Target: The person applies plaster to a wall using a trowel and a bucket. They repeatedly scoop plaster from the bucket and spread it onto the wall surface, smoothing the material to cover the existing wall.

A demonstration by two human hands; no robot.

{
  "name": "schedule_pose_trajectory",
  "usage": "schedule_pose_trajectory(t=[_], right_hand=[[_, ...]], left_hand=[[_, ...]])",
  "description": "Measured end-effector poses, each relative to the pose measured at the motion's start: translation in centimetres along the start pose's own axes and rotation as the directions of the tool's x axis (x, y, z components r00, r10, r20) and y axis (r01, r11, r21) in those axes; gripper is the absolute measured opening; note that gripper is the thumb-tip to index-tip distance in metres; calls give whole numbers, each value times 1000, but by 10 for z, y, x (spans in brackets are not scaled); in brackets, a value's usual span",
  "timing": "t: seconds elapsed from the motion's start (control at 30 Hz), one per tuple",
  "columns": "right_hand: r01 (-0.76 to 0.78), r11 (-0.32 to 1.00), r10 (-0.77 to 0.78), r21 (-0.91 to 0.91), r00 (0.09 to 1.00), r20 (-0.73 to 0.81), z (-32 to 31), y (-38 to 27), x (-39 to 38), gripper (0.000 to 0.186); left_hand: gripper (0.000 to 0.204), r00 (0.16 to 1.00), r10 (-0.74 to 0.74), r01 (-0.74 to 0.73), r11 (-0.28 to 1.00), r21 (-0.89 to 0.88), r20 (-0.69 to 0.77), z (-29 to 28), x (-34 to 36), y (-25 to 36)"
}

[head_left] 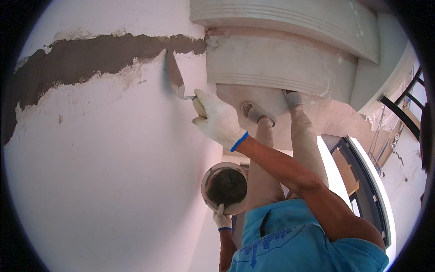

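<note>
My right hand, in a white knit glove with a blue cuff, grips a trowel by its handle. The trowel's blade lies at the lower edge of a rough band of dark grey mortar across the white wall. Lower down, my left hand, gloved the same way, holds the rim of a round bucket containing dark, wet mortar. The bucket hangs beside my leg, near the wall.
Pale stone steps rise beside the wall, with my sandalled feet by them. At the right are a black metal railing, plastic sheeting and a dark-framed opening.
</note>
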State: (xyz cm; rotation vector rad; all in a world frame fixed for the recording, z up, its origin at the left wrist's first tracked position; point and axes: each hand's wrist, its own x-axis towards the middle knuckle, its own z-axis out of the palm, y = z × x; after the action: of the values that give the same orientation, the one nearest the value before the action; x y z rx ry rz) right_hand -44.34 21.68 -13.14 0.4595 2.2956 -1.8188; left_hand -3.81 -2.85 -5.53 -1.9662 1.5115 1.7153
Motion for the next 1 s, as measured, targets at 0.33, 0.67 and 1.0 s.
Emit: schedule_pose_trajectory(t=[0.33,0.67,1.0], right_hand=[[-89,995,92,-43,993,67,6,-6,39,65],[-215,976,214,44,977,24,5,70,33,43],[-277,959,274,59,960,57,18,105,85,51]], left_hand=[[46,1000,-12,12,999,32,-10,10,-7,7],[45,998,-32,37,996,82,-62,5,-7,0],[48,998,-40,45,994,100,-52,-7,-1,-5]])
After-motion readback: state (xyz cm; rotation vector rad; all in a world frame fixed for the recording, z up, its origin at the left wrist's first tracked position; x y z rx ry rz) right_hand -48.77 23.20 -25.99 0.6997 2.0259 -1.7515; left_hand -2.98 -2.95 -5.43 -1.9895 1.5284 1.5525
